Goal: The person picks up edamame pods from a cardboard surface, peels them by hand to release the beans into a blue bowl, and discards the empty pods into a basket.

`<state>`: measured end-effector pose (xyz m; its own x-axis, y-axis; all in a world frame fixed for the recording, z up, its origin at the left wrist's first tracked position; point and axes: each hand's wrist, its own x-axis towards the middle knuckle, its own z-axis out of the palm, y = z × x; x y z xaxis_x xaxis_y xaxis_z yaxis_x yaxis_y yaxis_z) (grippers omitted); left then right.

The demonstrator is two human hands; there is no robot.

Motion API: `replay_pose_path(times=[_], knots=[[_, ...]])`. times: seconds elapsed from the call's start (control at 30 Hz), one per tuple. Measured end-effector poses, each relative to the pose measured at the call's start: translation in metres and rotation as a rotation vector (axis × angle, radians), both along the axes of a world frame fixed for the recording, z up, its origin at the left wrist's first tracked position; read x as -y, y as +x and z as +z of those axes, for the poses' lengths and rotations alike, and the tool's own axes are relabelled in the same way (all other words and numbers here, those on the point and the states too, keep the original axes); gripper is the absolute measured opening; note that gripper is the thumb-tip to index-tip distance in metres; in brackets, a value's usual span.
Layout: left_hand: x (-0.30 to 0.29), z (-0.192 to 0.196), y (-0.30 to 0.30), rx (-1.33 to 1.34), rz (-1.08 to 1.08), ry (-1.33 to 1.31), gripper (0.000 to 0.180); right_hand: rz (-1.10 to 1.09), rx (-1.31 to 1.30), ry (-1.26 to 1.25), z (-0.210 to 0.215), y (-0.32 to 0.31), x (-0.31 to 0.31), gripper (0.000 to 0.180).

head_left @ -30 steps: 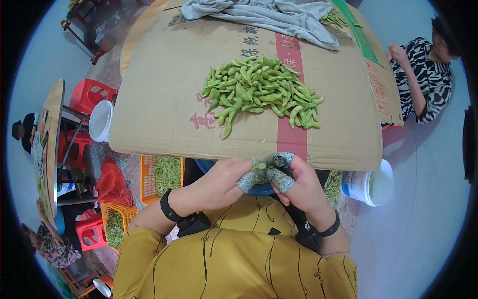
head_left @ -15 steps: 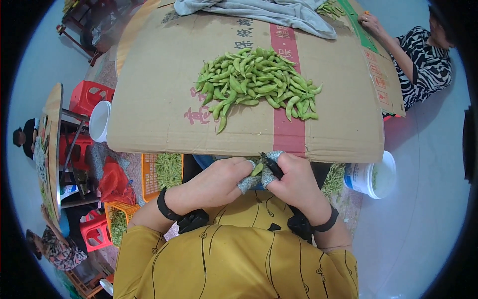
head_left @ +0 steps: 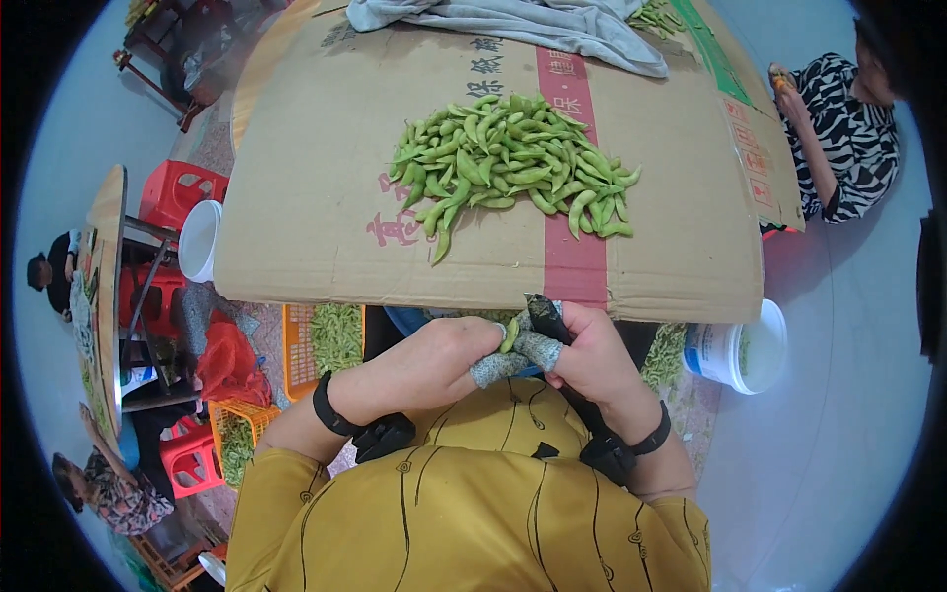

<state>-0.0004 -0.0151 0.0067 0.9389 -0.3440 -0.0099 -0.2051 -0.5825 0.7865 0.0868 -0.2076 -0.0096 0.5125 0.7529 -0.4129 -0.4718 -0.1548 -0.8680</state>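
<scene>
A pile of green soybean pods point(head_left: 513, 163) lies on the flattened cardboard point(head_left: 316, 217) in front of me. Just below the cardboard's near edge my hands meet over my lap, with grey fabric covers on some fingertips. My left hand point(head_left: 449, 355) is closed on a soybean pod point(head_left: 510, 333) between thumb and fingers. My right hand point(head_left: 597, 355) grips a short dark tool point(head_left: 546, 318) whose tip points up past the thumb; its exact kind is not clear. The covered fingertips of both hands nearly touch. Beneath my hands, a blue basin point(head_left: 404, 319) is mostly hidden.
Orange crates point(head_left: 296, 345) of pods stand at lower left beside a red bag point(head_left: 232, 365). White buckets point(head_left: 197, 242) flank the table, one point(head_left: 760, 345) at right. A grey cloth point(head_left: 533, 30) lies at the far edge. A person point(head_left: 848, 138) sits at the right.
My right hand has turned slightly, so the dark tool stands more upright beside the pod. The person at the right has drawn a hand back from the table.
</scene>
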Motion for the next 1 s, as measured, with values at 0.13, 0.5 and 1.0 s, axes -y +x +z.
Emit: replay_pose_path(times=[0.13,0.5,1.0], knots=[[0.001,0.007,0.000,0.003,-0.015,-0.031,0.013,-0.010,-0.024,0.016,0.001,-0.001,-0.004,0.017],[-0.008,0.011,0.000,0.119,0.056,0.036,0.016,-0.048,-0.065,0.034,0.012,0.001,-0.007,0.012],[-0.009,0.000,0.008,0.310,0.286,-0.357,0.023,-0.017,-0.494,0.212,0.013,-0.004,-0.012,0.014]])
